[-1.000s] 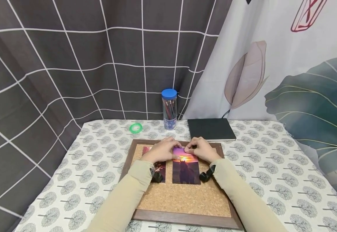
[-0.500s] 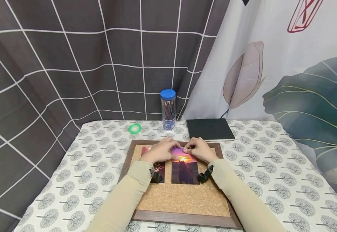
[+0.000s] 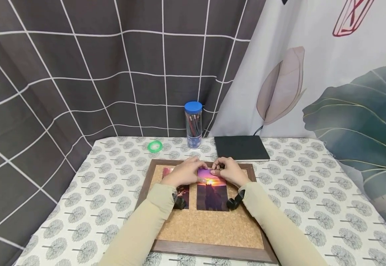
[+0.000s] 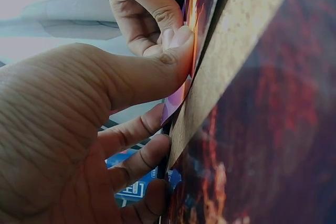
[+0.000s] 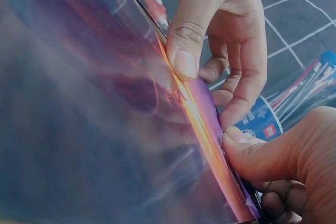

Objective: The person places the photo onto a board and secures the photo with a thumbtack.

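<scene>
A sunset photo with a dark horse silhouette (image 3: 213, 197) lies on the framed corkboard (image 3: 209, 231). My left hand (image 3: 184, 173) holds its upper left part, thumb flat on the picture and fingers at the top edge. At the upper right my right hand (image 3: 232, 173) pinches the same top edge with curled fingers; I cannot tell if something small is under that thumb. Left of it, partly covered by my left hand and wrist, is a dark reddish photo (image 3: 183, 194). A small blue piece (image 4: 175, 178) shows at that photo's edge in the left wrist view.
Behind the board stand a clear tube of pencils with a blue lid (image 3: 193, 125), a green tape roll (image 3: 155, 146) and a black notebook (image 3: 242, 147). A tree-print cloth (image 3: 103, 192) covers the table. Curtains (image 3: 140, 66) hang close behind.
Both hands stay at the top of the sunset photo. My right index finger lifts slightly into a rounder bend. The photos and board keep their places; the head view shifts a little.
</scene>
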Demonstrator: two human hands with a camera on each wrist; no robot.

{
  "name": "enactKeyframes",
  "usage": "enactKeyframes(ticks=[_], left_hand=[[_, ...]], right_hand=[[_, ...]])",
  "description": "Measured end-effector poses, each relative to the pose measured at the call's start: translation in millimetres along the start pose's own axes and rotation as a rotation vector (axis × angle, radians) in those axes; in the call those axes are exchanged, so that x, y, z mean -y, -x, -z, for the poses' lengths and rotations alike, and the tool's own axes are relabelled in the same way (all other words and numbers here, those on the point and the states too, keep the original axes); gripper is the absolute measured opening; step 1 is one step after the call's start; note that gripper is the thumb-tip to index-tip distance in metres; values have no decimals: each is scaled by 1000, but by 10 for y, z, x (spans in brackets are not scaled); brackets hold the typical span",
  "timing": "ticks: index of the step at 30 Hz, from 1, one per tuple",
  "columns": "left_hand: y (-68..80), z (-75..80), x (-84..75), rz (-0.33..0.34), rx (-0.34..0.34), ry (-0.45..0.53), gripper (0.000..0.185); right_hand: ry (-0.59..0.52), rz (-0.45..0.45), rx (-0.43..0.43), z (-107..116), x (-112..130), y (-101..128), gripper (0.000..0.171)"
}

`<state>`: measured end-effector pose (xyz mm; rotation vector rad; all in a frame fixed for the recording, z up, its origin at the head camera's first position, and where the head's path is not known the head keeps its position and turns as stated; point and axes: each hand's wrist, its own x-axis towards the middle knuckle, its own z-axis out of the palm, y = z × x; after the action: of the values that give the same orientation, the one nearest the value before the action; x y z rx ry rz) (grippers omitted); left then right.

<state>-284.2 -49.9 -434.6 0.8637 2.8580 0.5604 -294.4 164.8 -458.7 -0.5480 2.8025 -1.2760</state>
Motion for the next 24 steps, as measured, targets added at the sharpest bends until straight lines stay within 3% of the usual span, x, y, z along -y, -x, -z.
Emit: enactKeyframes(ticks=[13, 24], left_hand=[[11, 1, -15, 25, 4, 7, 45], [24, 33, -31, 27, 11, 2, 44]], right_hand=[[38, -19, -13, -2, 8, 2, 12], [45, 61, -15, 2, -13, -14, 9]])
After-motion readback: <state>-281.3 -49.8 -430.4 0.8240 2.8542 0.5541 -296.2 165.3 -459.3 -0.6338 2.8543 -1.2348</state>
